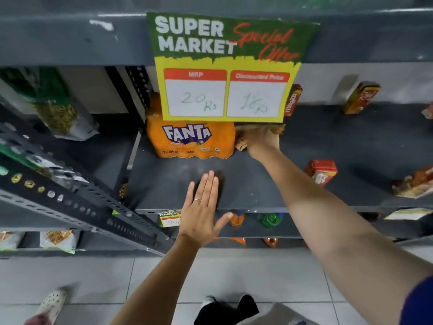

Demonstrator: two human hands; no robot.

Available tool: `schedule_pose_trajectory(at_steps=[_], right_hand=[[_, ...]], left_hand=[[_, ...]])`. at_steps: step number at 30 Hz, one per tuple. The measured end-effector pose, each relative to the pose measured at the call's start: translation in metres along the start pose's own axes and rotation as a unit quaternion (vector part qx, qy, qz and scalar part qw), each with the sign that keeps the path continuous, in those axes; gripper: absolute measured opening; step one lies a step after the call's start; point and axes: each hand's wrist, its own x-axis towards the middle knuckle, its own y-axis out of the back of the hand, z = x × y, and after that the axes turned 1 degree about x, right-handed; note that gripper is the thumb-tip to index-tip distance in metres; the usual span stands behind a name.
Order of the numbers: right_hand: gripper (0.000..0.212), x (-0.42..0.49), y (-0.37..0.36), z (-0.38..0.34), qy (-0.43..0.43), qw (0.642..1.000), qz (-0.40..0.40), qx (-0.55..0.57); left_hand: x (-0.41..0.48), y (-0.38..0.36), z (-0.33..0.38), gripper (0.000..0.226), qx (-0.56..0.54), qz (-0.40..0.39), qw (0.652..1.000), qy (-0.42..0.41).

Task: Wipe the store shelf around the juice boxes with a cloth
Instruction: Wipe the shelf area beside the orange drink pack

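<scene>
Two hands on the shelf (246,184)!
Right hand (262,139) presses the cloth (241,143) centre frame beside the Fanta pack (189,141); left hand (201,207) flat, fingers spread.

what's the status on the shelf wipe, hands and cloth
Right hand pressing crumpled brown cloth deep on grey metal shelf. Left hand open, flat at shelf front. Orange Fanta multipack crowds cloth's left.

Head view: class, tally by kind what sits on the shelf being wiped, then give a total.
Fanta multipack: 1
Upright juice boxes: 3
Toppled carton: 1
Cloth, under the right hand: 1
Total: 6
A red item cut off at the right edge is not counted.
</scene>
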Motion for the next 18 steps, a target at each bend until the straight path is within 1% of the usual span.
schedule_pose_trajectory(at_steps=[3,5,6,9,11,13,14,15,16,17,18], right_hand=[[0.028,-0.055,-0.009,-0.004,0.002,0.999,0.0,-0.032],[0.026,-0.098,-0.021,-0.003,0.01,0.999,0.018,-0.037],[0.027,-0.12,-0.025,-0.003,0.003,1.0,0.01,-0.027],[0.031,-0.175,-0.025,-0.004,0.025,0.998,-0.046,-0.019],[0.033,-0.184,-0.005,0.006,0.054,0.994,-0.094,-0.02],[0.024,-0.172,0.028,0.02,0.039,0.982,-0.177,0.053],[0.02,-0.162,0.046,0.023,0.034,0.976,-0.193,0.099],[0.02,-0.147,0.06,0.025,0.034,0.975,-0.177,0.127],[0.023,-0.13,0.067,0.025,0.036,0.98,-0.134,0.142],[0.025,-0.113,0.069,0.022,0.035,0.984,-0.098,0.146],[0.027,-0.102,0.064,0.017,0.033,0.988,-0.078,0.132]], left_hand=[[0.0,0.002,0.0,0.089,0.008,-0.006,1.0,-0.007],[-0.001,0.003,-0.001,0.089,0.007,-0.01,1.0,-0.007],[-0.003,0.003,-0.002,0.09,0.005,-0.012,1.0,-0.008],[-0.004,0.003,-0.002,0.096,0.001,-0.017,1.0,-0.012],[-0.003,0.005,-0.002,0.102,-0.004,-0.017,1.0,-0.01],[-0.003,0.009,-0.002,0.107,-0.005,-0.022,1.0,-0.013],[-0.003,0.01,-0.001,0.109,-0.001,-0.027,1.0,-0.014],[-0.005,0.01,-0.002,0.109,0.002,-0.031,0.999,-0.013],[-0.005,0.01,-0.002,0.109,0.002,-0.031,0.999,-0.012],[-0.005,0.009,-0.002,0.109,-0.002,-0.03,0.999,-0.011],[-0.005,0.009,-0.002,0.108,-0.008,-0.028,1.0,-0.009]])
